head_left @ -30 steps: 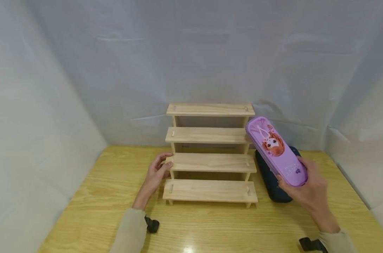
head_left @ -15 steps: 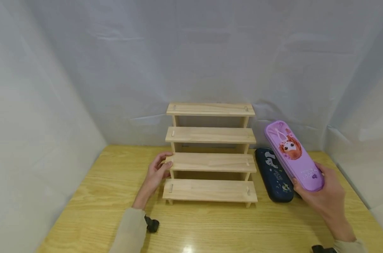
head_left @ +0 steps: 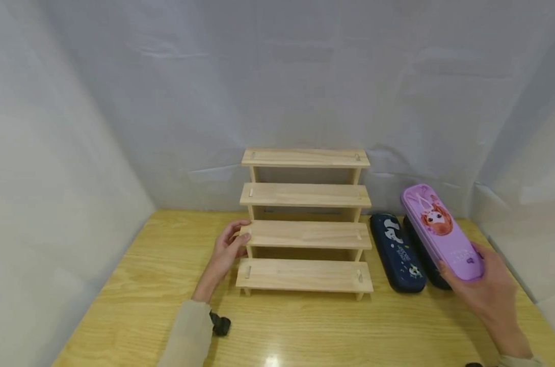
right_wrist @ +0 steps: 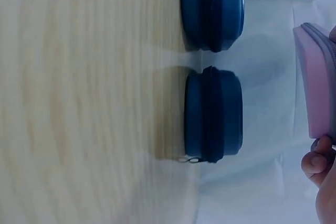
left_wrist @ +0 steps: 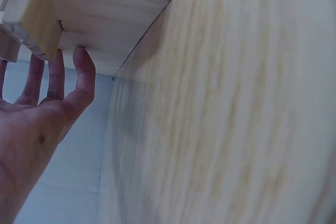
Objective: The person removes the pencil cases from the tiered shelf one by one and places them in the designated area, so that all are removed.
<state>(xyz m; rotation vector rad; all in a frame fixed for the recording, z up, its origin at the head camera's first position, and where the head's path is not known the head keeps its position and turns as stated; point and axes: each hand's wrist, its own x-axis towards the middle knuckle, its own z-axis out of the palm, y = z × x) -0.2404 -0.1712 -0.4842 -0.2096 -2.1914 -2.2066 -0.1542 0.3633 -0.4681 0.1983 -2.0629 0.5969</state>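
My right hand (head_left: 488, 285) grips the lower end of a purple pencil case (head_left: 456, 244) with a red-haired cartoon girl on its lid. The case is raised and tilted, above a dark pencil case (head_left: 438, 278) that it partly hides in the head view. Another dark blue pencil case (head_left: 398, 255), with a panda print, lies just left of it on the table. My left hand (head_left: 224, 250) holds the left end of a board on a four-step wooden display rack (head_left: 305, 234); its fingertips (left_wrist: 81, 53) reach up against the rack's side in the left wrist view.
The rack stands mid-table, close to the white sheet (head_left: 305, 76) at the back. White sheets (head_left: 43, 153) also enclose the left and right sides. A wood-grain table (head_left: 295, 331) extends in front of the rack.
My right hand has carried the purple pencil case rightward and slightly down, uncovering the panda case and part of the dark case beside it. My left hand has stayed on the rack.
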